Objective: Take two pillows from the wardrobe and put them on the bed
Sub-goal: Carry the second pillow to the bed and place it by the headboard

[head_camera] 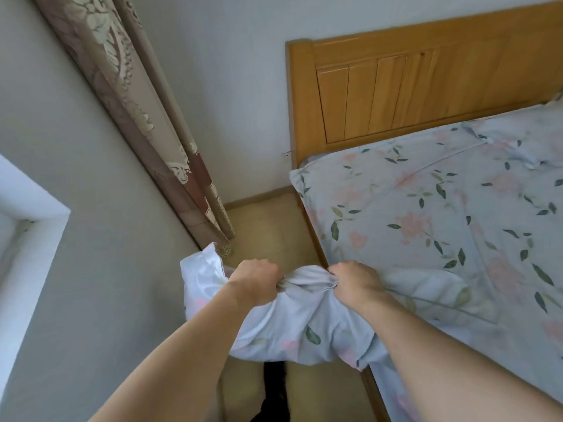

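Note:
A pillow [292, 327] in a pale blue floral case hangs in front of me, over the gap beside the bed. My left hand [254, 280] and my right hand [355, 280] both grip bunched fabric along its top edge. The pillow's right end lies over the bed's near edge. The bed [441, 214] fills the right side, covered by a sheet in the same floral print. At the far right, by the headboard, a bit of another floral cushion [557, 100] shows, mostly cut off. The wardrobe is out of view.
A wooden headboard [396, 86] stands against the back wall. Patterned curtains [146, 123] hang down at the left of a narrow floor strip [268, 229] between wall and bed. A white window recess [27, 226] lies at the far left. Something dark [274, 391] sits on the floor below the pillow.

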Demonstrator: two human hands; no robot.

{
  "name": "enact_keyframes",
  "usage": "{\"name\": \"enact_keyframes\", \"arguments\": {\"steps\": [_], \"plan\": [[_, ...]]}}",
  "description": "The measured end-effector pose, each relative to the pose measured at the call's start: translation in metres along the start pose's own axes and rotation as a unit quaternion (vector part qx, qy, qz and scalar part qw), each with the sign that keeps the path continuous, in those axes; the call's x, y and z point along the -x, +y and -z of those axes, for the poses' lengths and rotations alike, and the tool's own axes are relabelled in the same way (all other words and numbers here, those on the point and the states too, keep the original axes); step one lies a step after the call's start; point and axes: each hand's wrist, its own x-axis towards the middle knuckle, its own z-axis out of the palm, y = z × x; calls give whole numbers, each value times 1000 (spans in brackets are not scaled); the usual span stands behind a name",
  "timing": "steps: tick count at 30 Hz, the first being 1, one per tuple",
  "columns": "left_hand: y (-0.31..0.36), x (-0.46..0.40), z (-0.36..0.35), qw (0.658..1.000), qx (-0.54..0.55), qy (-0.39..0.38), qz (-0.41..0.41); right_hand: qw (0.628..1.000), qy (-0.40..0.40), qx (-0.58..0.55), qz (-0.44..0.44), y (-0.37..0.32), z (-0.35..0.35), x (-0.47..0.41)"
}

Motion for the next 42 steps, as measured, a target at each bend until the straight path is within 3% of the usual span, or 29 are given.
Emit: {"name": "enact_keyframes", "arguments": {"steps": [11,19,25,32,42], "plan": [[-100,-180,73,994,30,-58,-84,998,6,-7,-63,-4,64,-166],[-98,-325,142,991,13,-13,-133,993,31,-38,-108,68,113,-284],[-77,-439,188,986,36,-69,-149,994,34,-18,-104,143,149,-374],[-56,-556,247,979,60,-74,-183,994,61,24,-87,216,206,-461],[-43,-758,315,979,23,1,-200,984,109,78,-115,318,285,-622]]}}
